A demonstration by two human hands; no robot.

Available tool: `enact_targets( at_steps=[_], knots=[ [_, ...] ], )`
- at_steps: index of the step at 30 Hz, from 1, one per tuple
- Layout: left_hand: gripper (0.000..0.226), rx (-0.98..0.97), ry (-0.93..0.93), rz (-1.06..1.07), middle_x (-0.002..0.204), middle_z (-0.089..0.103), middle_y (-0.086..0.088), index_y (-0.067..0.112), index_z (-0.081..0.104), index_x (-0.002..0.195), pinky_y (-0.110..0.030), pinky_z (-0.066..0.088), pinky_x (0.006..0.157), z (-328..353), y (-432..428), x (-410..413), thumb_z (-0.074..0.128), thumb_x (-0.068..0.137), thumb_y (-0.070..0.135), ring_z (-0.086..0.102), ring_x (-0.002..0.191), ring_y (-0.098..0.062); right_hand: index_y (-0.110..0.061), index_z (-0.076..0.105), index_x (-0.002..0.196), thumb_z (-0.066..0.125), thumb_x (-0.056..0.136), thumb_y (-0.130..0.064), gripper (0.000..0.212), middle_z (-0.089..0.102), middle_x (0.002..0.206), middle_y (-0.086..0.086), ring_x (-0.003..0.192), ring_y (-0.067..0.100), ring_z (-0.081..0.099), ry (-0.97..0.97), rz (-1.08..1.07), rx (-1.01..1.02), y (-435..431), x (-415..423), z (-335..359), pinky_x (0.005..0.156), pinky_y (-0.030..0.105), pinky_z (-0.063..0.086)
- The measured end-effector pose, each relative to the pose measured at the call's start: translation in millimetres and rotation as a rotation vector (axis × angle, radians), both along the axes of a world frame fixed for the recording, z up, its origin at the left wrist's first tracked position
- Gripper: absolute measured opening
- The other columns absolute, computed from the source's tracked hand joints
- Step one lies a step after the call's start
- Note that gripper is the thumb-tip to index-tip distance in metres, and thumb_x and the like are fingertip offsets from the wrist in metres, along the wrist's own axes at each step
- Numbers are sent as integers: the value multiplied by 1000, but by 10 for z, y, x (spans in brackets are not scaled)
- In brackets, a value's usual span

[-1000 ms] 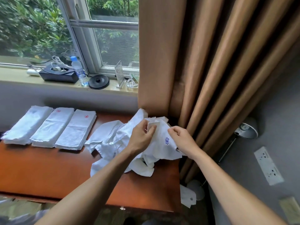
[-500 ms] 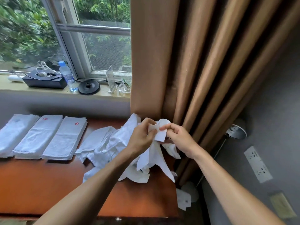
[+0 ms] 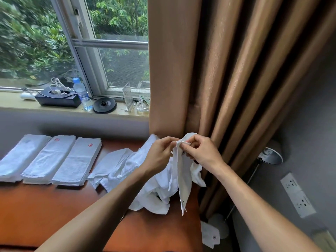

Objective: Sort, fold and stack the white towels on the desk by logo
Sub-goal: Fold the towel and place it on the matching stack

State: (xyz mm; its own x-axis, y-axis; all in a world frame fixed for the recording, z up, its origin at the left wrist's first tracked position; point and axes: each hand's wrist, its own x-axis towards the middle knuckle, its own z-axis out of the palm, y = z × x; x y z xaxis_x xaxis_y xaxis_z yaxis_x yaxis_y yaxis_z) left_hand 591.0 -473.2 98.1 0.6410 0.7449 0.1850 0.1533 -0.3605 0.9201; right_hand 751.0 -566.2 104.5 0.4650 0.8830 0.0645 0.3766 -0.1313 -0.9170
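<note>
The left hand point(image 3: 160, 155) and right hand point(image 3: 203, 153) pinch one towel point(image 3: 183, 179) by its top edge, fingers point(image 3: 170, 140) almost meeting. It hangs from them toward 6 o'clock, long axis 12-to-6, over the loose heap point(image 3: 143, 171) on the bench point(image 3: 54, 215). The folded stacks point(image 3: 76, 160) lie at 9.

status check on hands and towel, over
Both left hand and right hand pinch held towel at top edge. It hangs by loose pile on desk. Folded stacks at left, fallen towel on floor.
</note>
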Motion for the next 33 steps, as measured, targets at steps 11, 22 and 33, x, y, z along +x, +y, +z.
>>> enact_targets(
  at_steps=[11,22,33],
  knots=[
    [17,-35,-71,20,93,79,8,15,78,108,-14,50,71,90,33,25,73,96,25,70,83,1,-16,70,76,88,81,-39,29,70,60,-8,55,2,64,-124,34,1,155,50,154,57,16,50],
    [16,109,25,170,74,73,19,28,78,87,-11,43,63,168,127,8,74,91,13,62,65,4,-22,64,78,78,86,-41,25,44,58,-15,57,4,40,-239,91,-101,57,312,-108,60,32,36],
    [19,-70,16,324,68,68,-9,16,61,92,-35,56,54,64,189,-68,50,105,8,70,55,-26,-25,70,84,83,87,-21,13,73,85,-6,81,6,67,-148,83,11,51,396,-74,77,25,52]
  ],
)
